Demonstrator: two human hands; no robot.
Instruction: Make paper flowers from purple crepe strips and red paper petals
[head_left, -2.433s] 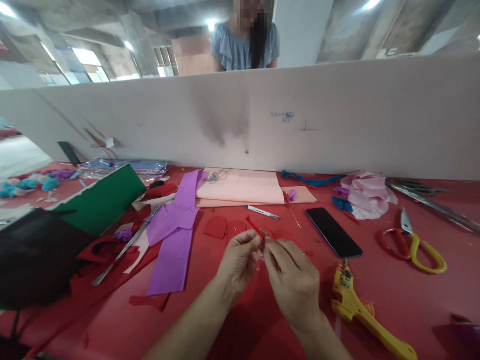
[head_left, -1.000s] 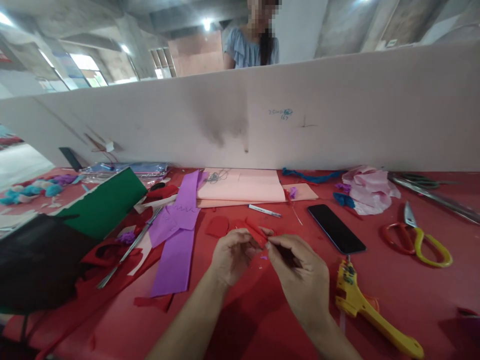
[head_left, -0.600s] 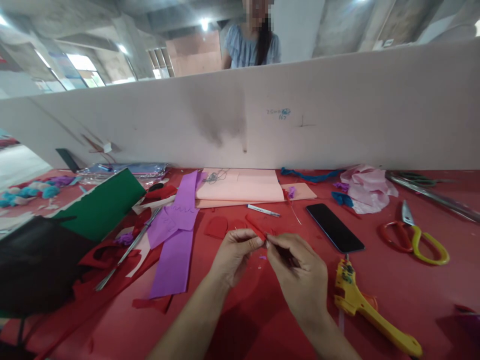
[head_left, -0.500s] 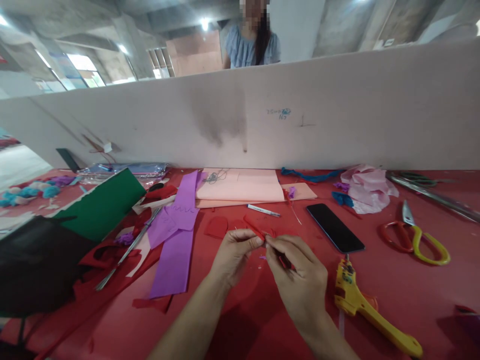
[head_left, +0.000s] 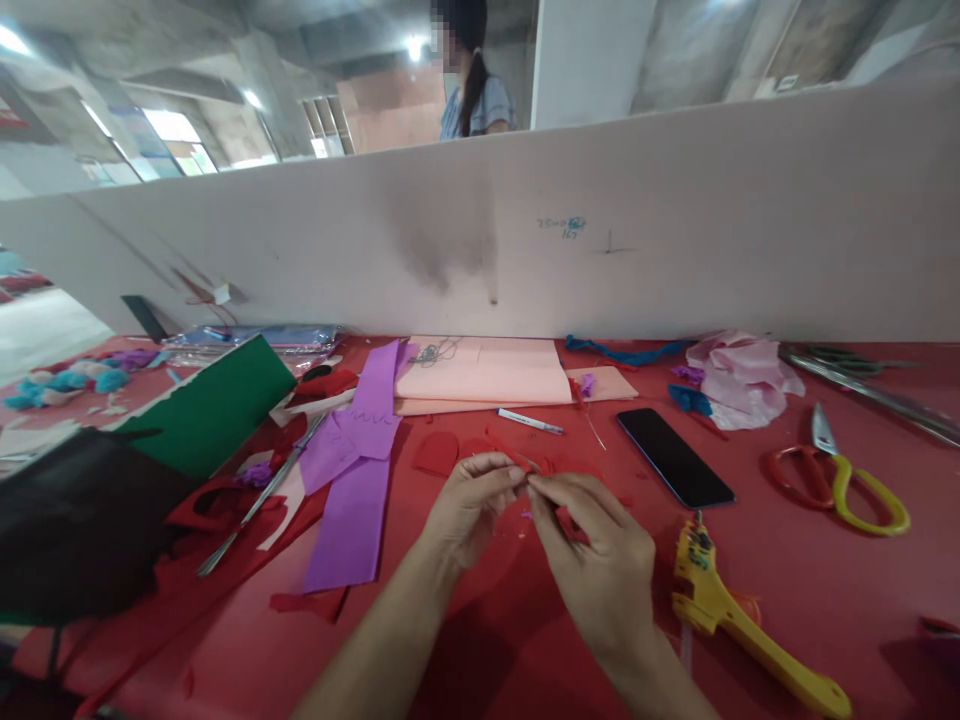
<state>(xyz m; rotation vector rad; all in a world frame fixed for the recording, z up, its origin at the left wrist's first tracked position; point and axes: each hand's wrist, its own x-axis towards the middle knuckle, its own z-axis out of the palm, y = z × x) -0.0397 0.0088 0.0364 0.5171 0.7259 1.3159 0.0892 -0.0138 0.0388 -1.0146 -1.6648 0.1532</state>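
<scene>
My left hand point(head_left: 480, 500) and my right hand point(head_left: 592, 535) meet over the middle of the red table. Thumb and fingers of each are pinched on a thin strip of red paper point(head_left: 504, 444), whose loose end sticks out beyond the left fingertips. Most of the strip is hidden by the fingers, and its exact material is hard to tell. Behind the left hand lies a rounded red cut-out piece point(head_left: 435, 454) on the table. A white pen point(head_left: 529, 421) rests just past my fingertips. Tiny purple scraps lie under the hands.
On the right are a black phone point(head_left: 675, 458), a yellow glue gun point(head_left: 750, 620) and scissors point(head_left: 840, 480). Purple paper point(head_left: 349, 520), long tweezers-like metal point(head_left: 262, 495) and a green board point(head_left: 210, 420) lie left. Pink sheets point(head_left: 487, 372) sit before a white partition point(head_left: 337, 240); a person stands behind it.
Both hands stay in nearly the same place, still pinching the red strip, with its loose end shifted slightly. The person behind the partition has turned and moved left.
</scene>
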